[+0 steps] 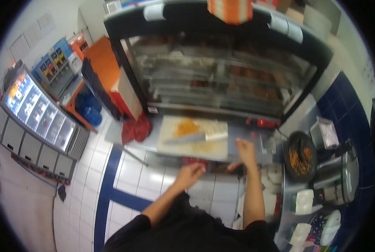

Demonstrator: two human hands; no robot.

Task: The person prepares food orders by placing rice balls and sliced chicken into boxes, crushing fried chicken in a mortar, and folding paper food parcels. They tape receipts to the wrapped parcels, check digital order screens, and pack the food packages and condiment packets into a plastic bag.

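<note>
My left hand (190,173) is just in front of the cutting board (164,147), its fingers drawn together near the counter's front edge. Higher and to the right, my right hand (245,149) is curled closed beside the board's right edge. Blur hides whether either hand holds anything small. A large knife (191,138) with a white handle lies across the board, blade pointing left. Behind the blade is a heap of chopped orange food (186,126). Pale chopped bits (202,147) lie in front of the knife.
A glass display case (212,111) stands behind the board. A red cloth (137,129) lies left of it. On the right counter are a dark pan (301,171) with orange food, a metal container (324,132) and a cooker (335,180). A lit fridge (40,111) stands far left.
</note>
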